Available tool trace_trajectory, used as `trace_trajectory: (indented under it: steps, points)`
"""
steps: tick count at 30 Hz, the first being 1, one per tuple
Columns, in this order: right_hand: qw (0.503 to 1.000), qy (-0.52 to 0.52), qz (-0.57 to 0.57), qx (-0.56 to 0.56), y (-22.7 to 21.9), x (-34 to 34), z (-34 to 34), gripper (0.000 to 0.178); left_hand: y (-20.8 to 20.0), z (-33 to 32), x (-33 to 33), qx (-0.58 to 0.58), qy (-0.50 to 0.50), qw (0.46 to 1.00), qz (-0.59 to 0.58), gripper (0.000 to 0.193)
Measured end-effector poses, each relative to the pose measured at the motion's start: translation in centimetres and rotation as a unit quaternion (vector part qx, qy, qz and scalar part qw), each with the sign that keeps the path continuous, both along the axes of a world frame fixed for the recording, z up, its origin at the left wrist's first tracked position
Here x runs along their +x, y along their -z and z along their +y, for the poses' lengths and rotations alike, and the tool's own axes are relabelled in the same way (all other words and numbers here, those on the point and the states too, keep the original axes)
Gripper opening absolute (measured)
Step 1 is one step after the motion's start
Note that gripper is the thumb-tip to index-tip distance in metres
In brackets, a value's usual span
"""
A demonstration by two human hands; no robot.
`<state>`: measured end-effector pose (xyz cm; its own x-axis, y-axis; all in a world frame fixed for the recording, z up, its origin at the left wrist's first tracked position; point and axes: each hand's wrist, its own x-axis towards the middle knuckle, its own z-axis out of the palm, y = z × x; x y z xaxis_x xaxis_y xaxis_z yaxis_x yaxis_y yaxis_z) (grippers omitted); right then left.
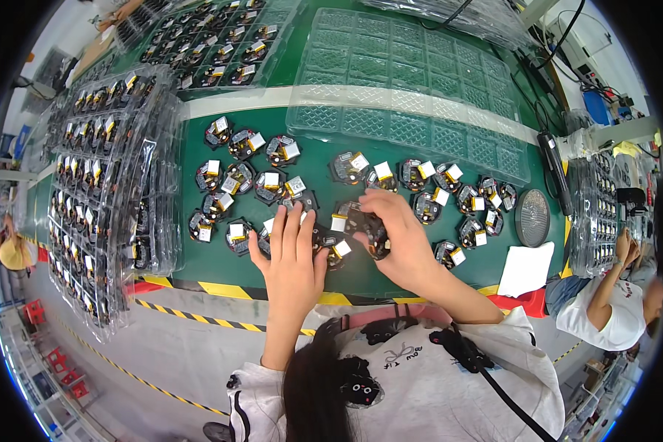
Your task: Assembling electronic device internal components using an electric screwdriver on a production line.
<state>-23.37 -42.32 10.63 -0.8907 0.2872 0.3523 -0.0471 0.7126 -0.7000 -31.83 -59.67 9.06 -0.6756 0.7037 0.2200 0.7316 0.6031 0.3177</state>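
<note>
Many round black circuit assemblies, each with a small white-and-yellow battery block, lie loose on the green bench top. My right hand grips one dark circuit assembly between thumb and fingers, near the middle of the bench; the piece is partly blurred. Beside it, my left hand rests with its fingers stretched out over other assemblies, the fingertips next to one with a white battery. Close to the left thumb side lies another assembly. What lies beneath the left palm is hidden.
Stacked clear trays full of assemblies stand at the left. An unfilled clear blister tray lies across the back. At the right are a round mesh-faced disc, a white sheet and a black handheld tool. Another person works farther right.
</note>
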Motion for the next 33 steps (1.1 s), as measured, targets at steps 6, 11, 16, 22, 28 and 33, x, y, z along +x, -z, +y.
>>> trace_trajectory:
  steps: [6,11,16,22,28,33]
  points:
    - [0.986,-0.138,0.045,0.088,0.4,2.3,0.5,0.034,0.3,0.6,-0.4,0.048,0.027,0.998,-0.026,0.047]
    - [0.953,-0.234,0.086,0.171,1.6,3.5,0.6,0.029,-0.7,0.6,-0.5,0.021,0.018,0.999,-0.032,0.043]
    - [0.948,-0.238,0.055,0.206,1.5,3.8,1.2,0.027,-1.1,0.6,-0.6,-0.014,0.029,0.997,-0.065,0.062]
    - [0.926,-0.25,-0.043,0.28,0.6,4.8,2.8,0.025,-1.8,1.3,-0.2,0.002,0.126,0.991,-0.039,0.06]
    - [0.925,-0.2,0.004,0.324,-0.1,6.9,4.8,0.025,-1.4,3.5,0.9,-0.046,0.118,0.991,0.044,0.055]
    - [0.964,-0.043,-0.06,0.254,-1.0,11.6,7.2,0.074,-0.3,3.9,1.7,0.019,0.11,0.991,0.079,0.046]
